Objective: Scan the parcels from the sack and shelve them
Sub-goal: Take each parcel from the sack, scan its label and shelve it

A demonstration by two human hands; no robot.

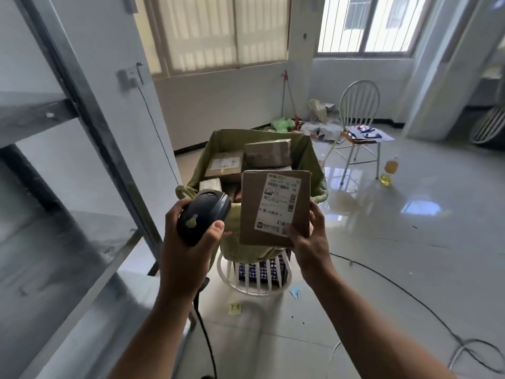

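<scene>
Scan step. Left hand (191, 231) grips scanner (203, 216), aimed at label (278, 205). Right hand (306, 239) holds parcel (273, 209) upright over the sack (314, 160). Next: confirm read, then swing left to the shelf (68, 160).

The parcel (254, 209) is seen to be plain brown cardboard, with a white label (277, 203) printed in black barcodes and topped by a green-yellow strip. The scanner (203, 217) is coloured pretty much black-navy, with a pale yellow-green button. The sack (314, 160) is done in olive green. The slatted rack (246, 274) is painted white, with a blue-purple pattern seen behind the slats. The chair (358, 105) is white too, while yellow is seen in the bottle (388, 170) and on the sticky note (235, 308).
</scene>
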